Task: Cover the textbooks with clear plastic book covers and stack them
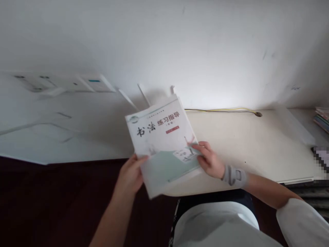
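Observation:
A thin white and pale green workbook with Chinese lettering on its cover is held up, tilted, above the left end of the desk. My left hand grips its left edge, thumb on the cover and the other fingers behind. On the opposite edge, my right hand is closed around the lower right side, with fingers over the cover. A slightly offset edge shows behind the cover, but I cannot tell whether there is more than one book. White antennas stick up behind the workbook; the body they belong to is mostly hidden.
The white desk runs along the wall. Thin cables lead along its back to a round hole. Wall sockets sit at the left. A stack of books and a blurred-out item lie at the right.

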`<act>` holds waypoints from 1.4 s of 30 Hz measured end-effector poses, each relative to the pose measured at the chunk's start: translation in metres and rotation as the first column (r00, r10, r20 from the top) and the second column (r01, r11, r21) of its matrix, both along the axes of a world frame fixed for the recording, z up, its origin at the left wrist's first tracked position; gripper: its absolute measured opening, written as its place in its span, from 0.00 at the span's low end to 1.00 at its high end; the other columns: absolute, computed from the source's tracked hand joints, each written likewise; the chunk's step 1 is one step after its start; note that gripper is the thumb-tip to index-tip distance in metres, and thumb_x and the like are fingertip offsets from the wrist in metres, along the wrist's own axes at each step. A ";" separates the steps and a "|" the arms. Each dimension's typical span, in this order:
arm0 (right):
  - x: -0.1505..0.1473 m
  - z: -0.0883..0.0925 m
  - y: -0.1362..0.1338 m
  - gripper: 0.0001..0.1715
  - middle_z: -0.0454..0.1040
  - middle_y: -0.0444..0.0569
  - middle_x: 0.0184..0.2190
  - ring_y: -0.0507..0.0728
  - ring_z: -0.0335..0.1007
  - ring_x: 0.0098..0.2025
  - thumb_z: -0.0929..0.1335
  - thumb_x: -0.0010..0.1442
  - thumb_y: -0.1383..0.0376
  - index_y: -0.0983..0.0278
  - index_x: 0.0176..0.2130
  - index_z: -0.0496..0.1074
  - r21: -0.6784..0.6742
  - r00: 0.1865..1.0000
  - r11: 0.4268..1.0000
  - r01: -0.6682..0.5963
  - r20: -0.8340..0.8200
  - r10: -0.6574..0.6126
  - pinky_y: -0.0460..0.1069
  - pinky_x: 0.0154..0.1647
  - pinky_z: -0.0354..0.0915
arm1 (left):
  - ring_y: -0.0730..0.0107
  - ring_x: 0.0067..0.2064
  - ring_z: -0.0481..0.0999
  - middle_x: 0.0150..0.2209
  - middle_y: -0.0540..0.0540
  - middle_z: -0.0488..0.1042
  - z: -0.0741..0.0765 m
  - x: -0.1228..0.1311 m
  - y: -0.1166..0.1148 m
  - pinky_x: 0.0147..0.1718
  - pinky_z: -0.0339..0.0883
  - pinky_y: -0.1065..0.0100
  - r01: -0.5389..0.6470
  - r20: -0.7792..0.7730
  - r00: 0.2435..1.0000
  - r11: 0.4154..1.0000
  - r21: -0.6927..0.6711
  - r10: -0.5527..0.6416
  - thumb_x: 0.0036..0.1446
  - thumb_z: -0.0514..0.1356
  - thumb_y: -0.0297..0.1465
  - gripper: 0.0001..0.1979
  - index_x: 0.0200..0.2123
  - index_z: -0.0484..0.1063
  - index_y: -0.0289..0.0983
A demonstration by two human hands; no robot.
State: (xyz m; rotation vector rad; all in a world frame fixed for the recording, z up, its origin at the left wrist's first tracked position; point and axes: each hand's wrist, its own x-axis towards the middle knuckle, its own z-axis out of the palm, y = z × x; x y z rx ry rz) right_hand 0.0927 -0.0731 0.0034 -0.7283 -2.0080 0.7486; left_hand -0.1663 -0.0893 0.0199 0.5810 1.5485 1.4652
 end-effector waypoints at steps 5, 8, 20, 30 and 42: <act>0.133 -0.006 -0.018 0.23 0.64 0.54 0.51 0.58 0.59 0.56 0.60 0.60 0.69 0.61 0.54 0.64 -0.027 0.957 0.956 0.291 -0.010 -0.291 0.57 0.56 0.59 | 0.64 0.34 0.76 0.34 0.47 0.78 -0.011 0.111 0.005 0.33 0.68 0.68 0.356 0.199 0.905 0.926 0.128 -0.376 0.35 0.65 0.27 0.19 0.36 0.73 0.35; 0.216 -0.020 -0.007 0.23 0.67 0.55 0.52 0.59 0.65 0.51 0.64 0.58 0.63 0.63 0.53 0.67 -0.213 0.898 0.873 0.439 0.062 -0.436 0.54 0.46 0.66 | 0.62 0.39 0.76 0.39 0.45 0.77 -0.018 0.184 0.037 0.36 0.69 0.65 0.586 0.142 0.771 0.779 0.221 -0.620 0.41 0.61 0.27 0.22 0.45 0.69 0.36; 0.401 -0.013 0.037 0.25 0.74 0.57 0.45 0.57 0.71 0.44 0.61 0.51 0.73 0.71 0.48 0.72 0.036 0.307 0.466 0.884 0.708 -0.636 0.49 0.42 0.66 | 0.43 0.64 0.48 0.64 0.30 0.48 -0.052 0.354 0.075 0.58 0.46 0.47 0.908 -0.920 -0.215 0.280 -0.312 -0.328 0.59 0.52 0.42 0.28 0.59 0.56 0.33; 0.392 -0.020 0.026 0.19 0.65 0.64 0.52 0.62 0.70 0.43 0.57 0.57 0.73 0.69 0.44 0.71 0.304 -0.037 0.403 0.863 0.834 -0.551 0.55 0.39 0.64 | 0.43 0.63 0.52 0.62 0.24 0.51 -0.057 0.392 0.090 0.57 0.47 0.52 0.894 -0.932 -0.315 0.273 -0.356 -0.181 0.51 0.49 0.58 0.44 0.59 0.54 0.26; 0.371 0.014 0.001 0.20 0.72 0.59 0.39 0.61 0.65 0.43 0.56 0.64 0.62 0.67 0.46 0.70 0.756 -0.313 0.297 0.583 0.547 -0.777 0.52 0.36 0.53 | 0.45 0.64 0.48 0.64 0.26 0.47 -0.058 0.389 0.087 0.59 0.44 0.52 0.913 -0.951 -0.236 0.289 -0.287 -0.199 0.54 0.44 0.57 0.44 0.62 0.50 0.29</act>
